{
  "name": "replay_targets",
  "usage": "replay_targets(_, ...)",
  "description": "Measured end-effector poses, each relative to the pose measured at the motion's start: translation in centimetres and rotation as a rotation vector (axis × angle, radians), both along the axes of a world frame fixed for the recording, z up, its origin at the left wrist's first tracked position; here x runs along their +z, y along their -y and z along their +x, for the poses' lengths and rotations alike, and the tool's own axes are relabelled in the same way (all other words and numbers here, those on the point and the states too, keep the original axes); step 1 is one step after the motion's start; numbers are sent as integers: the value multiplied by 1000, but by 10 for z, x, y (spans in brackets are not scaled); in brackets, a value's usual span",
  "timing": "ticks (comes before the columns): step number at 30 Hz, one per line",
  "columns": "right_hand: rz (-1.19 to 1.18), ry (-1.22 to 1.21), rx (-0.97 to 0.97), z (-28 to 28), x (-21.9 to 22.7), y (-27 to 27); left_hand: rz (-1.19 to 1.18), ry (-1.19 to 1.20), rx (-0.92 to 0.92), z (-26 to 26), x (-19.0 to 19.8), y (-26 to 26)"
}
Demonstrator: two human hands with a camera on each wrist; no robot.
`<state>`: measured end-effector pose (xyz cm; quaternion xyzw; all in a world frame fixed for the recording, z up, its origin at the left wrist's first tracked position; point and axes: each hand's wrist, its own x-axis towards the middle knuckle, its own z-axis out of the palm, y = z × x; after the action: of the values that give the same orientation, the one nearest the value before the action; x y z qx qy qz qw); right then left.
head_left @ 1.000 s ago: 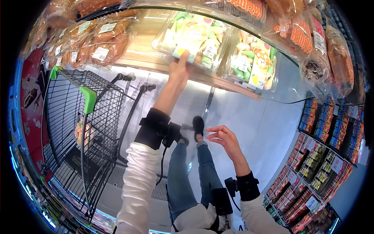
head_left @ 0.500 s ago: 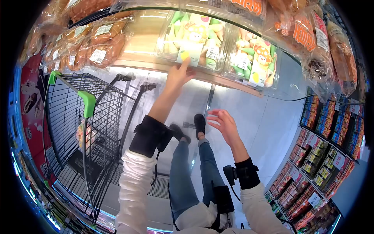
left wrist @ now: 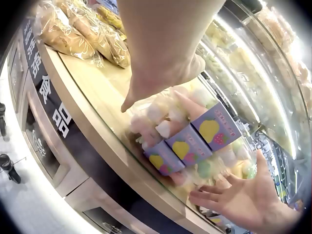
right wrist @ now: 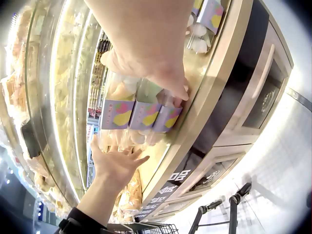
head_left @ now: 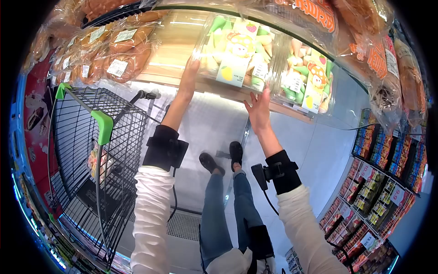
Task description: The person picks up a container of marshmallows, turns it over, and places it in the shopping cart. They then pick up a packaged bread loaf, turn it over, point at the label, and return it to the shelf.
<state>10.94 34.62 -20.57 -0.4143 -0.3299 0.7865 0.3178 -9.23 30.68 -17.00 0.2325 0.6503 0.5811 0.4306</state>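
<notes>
A stack of clear plastic boxes point(head_left: 239, 50) with pastel pieces inside and a mushroom-and-fruit label lies at the front of the wooden shelf. My left hand point(head_left: 188, 80) is at the stack's left side, fingers extended along it. At the front right corner, my right hand point(head_left: 260, 112) has its fingers spread and fingertips right at the boxes. In the left wrist view, three label ends point(left wrist: 190, 144) show one above another between the left hand point(left wrist: 161, 68) and the right hand point(left wrist: 243, 197). The right wrist view has the same stack point(right wrist: 139, 114) between both hands.
A second pile of similar boxes point(head_left: 303, 77) stands just right. Bagged bread point(head_left: 121, 50) lies on the shelf's left, and more bagged loaves point(head_left: 374, 59) hang over the right. A wire shopping cart point(head_left: 98, 150) is at my left, a snack rack point(head_left: 369, 192) at my right.
My left hand has moved from the stack's front edge to its left side. The right hand has risen from over the floor to the stack's front right corner.
</notes>
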Motion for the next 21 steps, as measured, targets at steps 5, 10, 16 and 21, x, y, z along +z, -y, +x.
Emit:
replay_targets(5, 85, -53, -1, 2, -22, 0, -34, 32, -55, -12, -6, 1)
replay_targets(10, 102, -84, 12, 0, -19, -3, -94, 172, -18, -8, 3, 3)
replay_targets(16, 72, -89, 58, 3, -16, -10, -75, 108, -84, -8, 0, 4)
replay_targets(21, 71, -43, 62, 5, -17, -6, -112, 170, -105, -12, -4, 7)
